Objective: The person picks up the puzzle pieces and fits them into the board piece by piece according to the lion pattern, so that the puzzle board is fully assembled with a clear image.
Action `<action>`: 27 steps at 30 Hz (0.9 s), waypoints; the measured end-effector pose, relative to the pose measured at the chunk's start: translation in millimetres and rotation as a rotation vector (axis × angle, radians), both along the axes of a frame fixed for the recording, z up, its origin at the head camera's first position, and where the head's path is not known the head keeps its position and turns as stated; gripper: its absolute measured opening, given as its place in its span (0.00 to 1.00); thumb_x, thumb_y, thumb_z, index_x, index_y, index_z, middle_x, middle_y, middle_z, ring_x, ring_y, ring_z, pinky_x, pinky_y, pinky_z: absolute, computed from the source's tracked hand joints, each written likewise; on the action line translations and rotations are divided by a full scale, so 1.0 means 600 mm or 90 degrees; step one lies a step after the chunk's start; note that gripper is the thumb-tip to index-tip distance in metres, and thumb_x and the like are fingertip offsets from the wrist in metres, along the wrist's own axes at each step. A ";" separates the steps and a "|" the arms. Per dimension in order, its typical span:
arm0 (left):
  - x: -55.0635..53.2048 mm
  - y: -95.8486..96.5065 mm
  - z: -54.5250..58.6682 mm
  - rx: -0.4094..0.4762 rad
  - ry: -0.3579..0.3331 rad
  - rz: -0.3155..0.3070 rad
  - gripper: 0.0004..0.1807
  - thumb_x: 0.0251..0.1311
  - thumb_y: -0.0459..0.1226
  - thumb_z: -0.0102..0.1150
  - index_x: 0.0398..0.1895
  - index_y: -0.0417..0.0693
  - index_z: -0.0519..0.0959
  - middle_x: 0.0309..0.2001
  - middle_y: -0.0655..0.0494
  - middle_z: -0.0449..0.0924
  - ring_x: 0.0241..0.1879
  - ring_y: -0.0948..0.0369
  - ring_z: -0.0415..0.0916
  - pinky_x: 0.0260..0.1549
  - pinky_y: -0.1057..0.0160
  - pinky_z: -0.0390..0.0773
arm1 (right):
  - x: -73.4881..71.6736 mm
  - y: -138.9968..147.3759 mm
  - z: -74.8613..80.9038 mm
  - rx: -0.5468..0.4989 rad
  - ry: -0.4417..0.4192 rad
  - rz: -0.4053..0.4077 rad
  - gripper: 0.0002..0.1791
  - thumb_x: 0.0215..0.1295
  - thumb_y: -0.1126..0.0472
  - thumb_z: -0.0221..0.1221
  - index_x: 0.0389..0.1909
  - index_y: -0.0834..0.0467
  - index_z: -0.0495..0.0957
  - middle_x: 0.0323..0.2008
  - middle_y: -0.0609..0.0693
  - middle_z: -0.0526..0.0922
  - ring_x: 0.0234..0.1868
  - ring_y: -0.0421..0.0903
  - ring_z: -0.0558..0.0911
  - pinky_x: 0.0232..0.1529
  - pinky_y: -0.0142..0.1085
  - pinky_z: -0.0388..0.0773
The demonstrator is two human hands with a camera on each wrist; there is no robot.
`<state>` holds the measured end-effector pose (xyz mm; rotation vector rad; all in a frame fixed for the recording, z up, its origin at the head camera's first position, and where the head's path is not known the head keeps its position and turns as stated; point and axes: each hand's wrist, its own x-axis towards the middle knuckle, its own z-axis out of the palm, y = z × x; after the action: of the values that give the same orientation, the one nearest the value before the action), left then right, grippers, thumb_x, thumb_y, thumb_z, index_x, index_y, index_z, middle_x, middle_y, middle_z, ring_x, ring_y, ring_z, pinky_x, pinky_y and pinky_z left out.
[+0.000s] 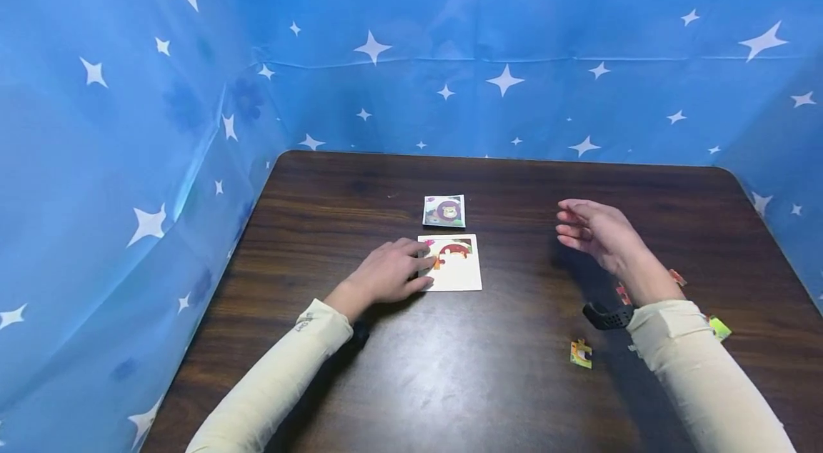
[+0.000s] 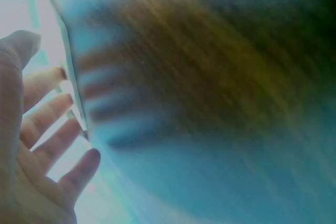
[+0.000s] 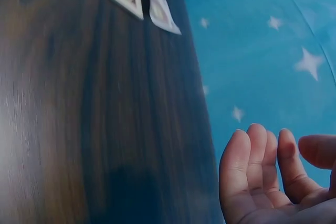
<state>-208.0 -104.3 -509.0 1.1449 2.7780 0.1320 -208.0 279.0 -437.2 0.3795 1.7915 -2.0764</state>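
Observation:
A white puzzle board (image 1: 459,276) lies on the table, with a few brown, orange and green jigsaw pieces (image 1: 454,251) in its upper part. My left hand (image 1: 388,271) rests its spread fingers on the board's left edge. Beyond the board is a small square card (image 1: 444,212) with a lion picture. My right hand (image 1: 601,235) hovers over the table to the right, its fingers loosely bent and thumb apart. In the right wrist view nothing shows between the fingers of the right hand (image 3: 268,182). Bright blur hides the board's face in the left wrist view.
Loose jigsaw pieces lie at the right: a yellow-green one (image 1: 581,354), a bright green one (image 1: 719,329) and red ones (image 1: 622,294), partly behind the right forearm. A blue star-patterned curtain (image 1: 437,31) stands behind the dark wooden table (image 1: 347,188).

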 end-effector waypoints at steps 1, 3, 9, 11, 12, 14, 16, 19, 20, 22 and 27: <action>-0.001 0.001 0.000 0.002 0.003 -0.002 0.27 0.73 0.55 0.52 0.69 0.57 0.76 0.71 0.52 0.72 0.70 0.52 0.68 0.65 0.47 0.72 | 0.002 0.016 0.004 -0.011 -0.003 -0.010 0.13 0.82 0.56 0.43 0.47 0.49 0.78 0.34 0.40 0.85 0.35 0.38 0.87 0.43 0.33 0.86; -0.002 0.002 -0.001 0.007 0.007 -0.003 0.27 0.73 0.55 0.52 0.69 0.56 0.76 0.70 0.52 0.73 0.70 0.52 0.68 0.66 0.47 0.71 | 0.006 0.045 0.009 -0.015 -0.006 -0.026 0.14 0.82 0.56 0.43 0.45 0.47 0.80 0.34 0.40 0.85 0.35 0.38 0.87 0.43 0.34 0.86; -0.003 0.003 -0.008 0.026 0.014 -0.004 0.25 0.72 0.54 0.54 0.66 0.54 0.79 0.68 0.51 0.75 0.70 0.52 0.69 0.66 0.47 0.71 | 0.029 0.129 0.015 -0.011 -0.019 -0.059 0.14 0.81 0.55 0.46 0.42 0.45 0.81 0.35 0.40 0.86 0.35 0.39 0.87 0.42 0.34 0.86; -0.004 0.007 -0.009 0.033 0.014 -0.009 0.25 0.72 0.53 0.55 0.65 0.53 0.79 0.68 0.49 0.75 0.69 0.52 0.71 0.65 0.46 0.73 | 0.040 0.156 0.012 -0.009 -0.028 -0.069 0.15 0.81 0.55 0.46 0.41 0.45 0.82 0.34 0.40 0.86 0.35 0.39 0.87 0.42 0.34 0.86; -0.005 0.010 -0.009 0.038 0.015 -0.013 0.25 0.72 0.53 0.55 0.65 0.53 0.79 0.68 0.48 0.75 0.69 0.52 0.71 0.64 0.46 0.73 | 0.046 0.168 0.011 -0.001 -0.033 -0.072 0.15 0.81 0.55 0.46 0.40 0.44 0.82 0.34 0.40 0.86 0.35 0.39 0.87 0.43 0.34 0.86; -0.005 0.009 -0.010 0.038 0.018 -0.014 0.25 0.73 0.53 0.54 0.66 0.53 0.79 0.69 0.48 0.75 0.69 0.52 0.72 0.63 0.46 0.74 | 0.055 0.181 0.004 0.011 -0.041 -0.070 0.16 0.82 0.55 0.45 0.39 0.43 0.83 0.34 0.40 0.85 0.35 0.38 0.87 0.43 0.34 0.86; -0.004 0.008 -0.009 0.037 0.022 -0.016 0.25 0.73 0.53 0.54 0.66 0.53 0.79 0.68 0.48 0.75 0.68 0.52 0.72 0.63 0.45 0.75 | 0.063 0.191 -0.006 0.032 -0.049 -0.069 0.16 0.82 0.55 0.45 0.39 0.42 0.82 0.34 0.39 0.85 0.35 0.38 0.87 0.43 0.34 0.86; -0.004 0.008 -0.008 0.032 0.023 -0.013 0.25 0.73 0.54 0.54 0.66 0.54 0.79 0.68 0.48 0.75 0.69 0.52 0.72 0.62 0.46 0.75 | 0.077 0.199 -0.022 0.091 -0.052 -0.054 0.12 0.81 0.54 0.46 0.42 0.43 0.79 0.33 0.36 0.85 0.35 0.36 0.87 0.43 0.33 0.86; -0.003 0.009 -0.008 0.032 0.022 -0.012 0.25 0.73 0.54 0.54 0.66 0.54 0.79 0.68 0.48 0.75 0.69 0.52 0.72 0.62 0.45 0.75 | 0.081 0.200 -0.027 0.111 -0.053 -0.049 0.11 0.81 0.55 0.46 0.44 0.43 0.77 0.33 0.35 0.84 0.35 0.35 0.86 0.43 0.33 0.86; -0.003 0.008 -0.008 0.030 0.020 -0.011 0.25 0.73 0.54 0.53 0.66 0.54 0.79 0.68 0.48 0.75 0.69 0.52 0.72 0.62 0.45 0.75 | 0.089 0.200 -0.037 0.152 -0.051 -0.035 0.08 0.81 0.56 0.47 0.47 0.46 0.75 0.33 0.32 0.83 0.35 0.34 0.86 0.43 0.33 0.86; -0.003 0.010 -0.006 0.029 0.017 -0.011 0.25 0.73 0.54 0.54 0.66 0.54 0.79 0.69 0.49 0.75 0.69 0.52 0.72 0.63 0.46 0.75 | 0.105 0.189 -0.053 0.272 -0.053 -0.003 0.14 0.78 0.57 0.51 0.59 0.58 0.73 0.34 0.29 0.80 0.36 0.32 0.84 0.44 0.34 0.86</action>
<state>-209.9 -98.3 -512.6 1.1901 2.8006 0.1809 -144.9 392.3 -469.0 0.5733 2.1772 -1.6399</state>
